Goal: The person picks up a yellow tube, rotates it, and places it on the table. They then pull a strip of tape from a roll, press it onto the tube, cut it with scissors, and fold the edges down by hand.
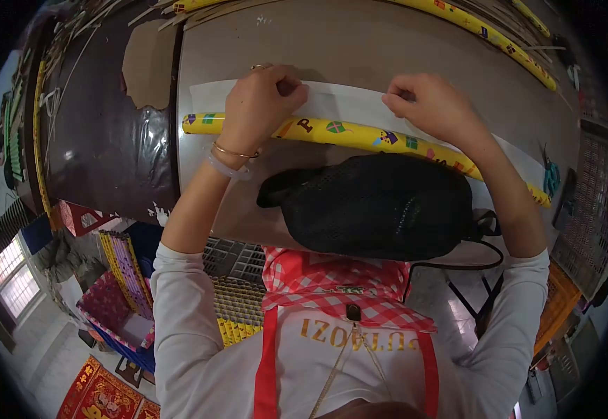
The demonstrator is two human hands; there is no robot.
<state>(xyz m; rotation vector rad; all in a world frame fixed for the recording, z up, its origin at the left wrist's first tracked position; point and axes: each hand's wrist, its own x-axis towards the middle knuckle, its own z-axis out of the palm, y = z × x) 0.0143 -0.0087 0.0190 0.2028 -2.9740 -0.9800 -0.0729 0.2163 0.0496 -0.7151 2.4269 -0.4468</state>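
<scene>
A yellow patterned wrapping-paper roll (363, 138) lies across the brown table, with white paper (346, 98) showing along its far side. Over the roll's left part reaches my left hand (262, 98), fingers curled closed at the white paper's far edge. Farther right, my right hand (433, 108) is also closed, thumb and fingertips together above the white paper. Whatever either hand may be pinching is hidden. A black mesh-covered bag-like object (381, 206) rests between my forearms, close to the table's near edge.
Teal-handled scissors (551, 178) lie by the roll's right end. More yellow rolls (486, 31) and thin strips are along the far edge. A torn brown piece (149, 64) lies on the dark surface at left. Below left stands a patterned box (112, 304) with rolls. A cable (458, 265) hangs near my body.
</scene>
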